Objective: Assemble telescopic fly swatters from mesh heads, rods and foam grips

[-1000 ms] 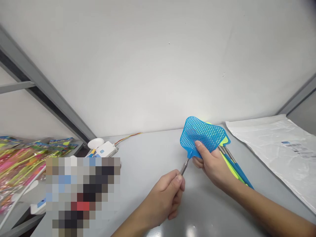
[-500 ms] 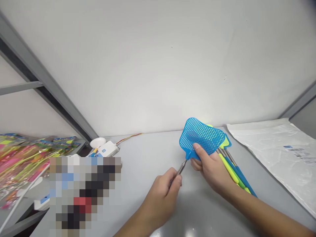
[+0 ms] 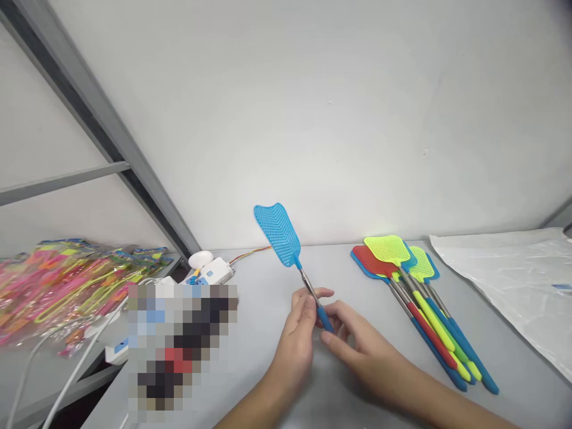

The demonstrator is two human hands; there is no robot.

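Observation:
A blue fly swatter [image 3: 279,235] stands tilted in front of me, its perforated head up and to the left. My left hand [image 3: 297,333] pinches its metal shaft just above the blue grip, thumb on the near side. My right hand [image 3: 357,339] has its fingers curled loosely about the blue grip, with the thumb at its lower end. To the right lies a fanned pile of fly swatters, with a yellow swatter [image 3: 386,249] on top and a red swatter [image 3: 373,262] partly beneath it. Some heads and handles in the pile are hidden.
A white plastic bag [image 3: 500,268] lies flat at the right. White power adapters [image 3: 217,272] with coloured wires sit at the back left, beside a pixelated patch. Colourful plastic-wrapped items [image 3: 67,292] are heaped at the far left, with white cables [image 3: 84,369] in front.
The swatter has moved left, its head away from the pile. My right hand has left the head and moved down to the grip. The view has turned slightly right.

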